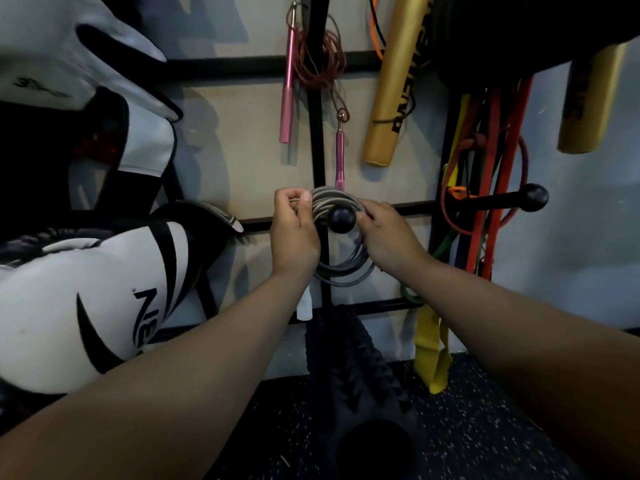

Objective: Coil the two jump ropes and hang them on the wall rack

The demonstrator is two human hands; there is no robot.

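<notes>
Both hands' grip around grey rope coil

The scene is dim and slightly underexposed, with a cool, muted cast. The wall at 12 o'clock is the brightest surface, lit softly from above and in front. Soft, blurred shadows fall on it, to the left of the pink handles and around the glove at 9 o'clock. The floor at 6 o'clock sinks into near black, its specks smeared. Both forearms at 5 and 7 o'clock are dark and soft. Wide-angle distortion bends the rack bars and stretches things at the edges. There is no harsh glare; the gold pads carry a faint sheen. Fine detail is mushy throughout.
</notes>
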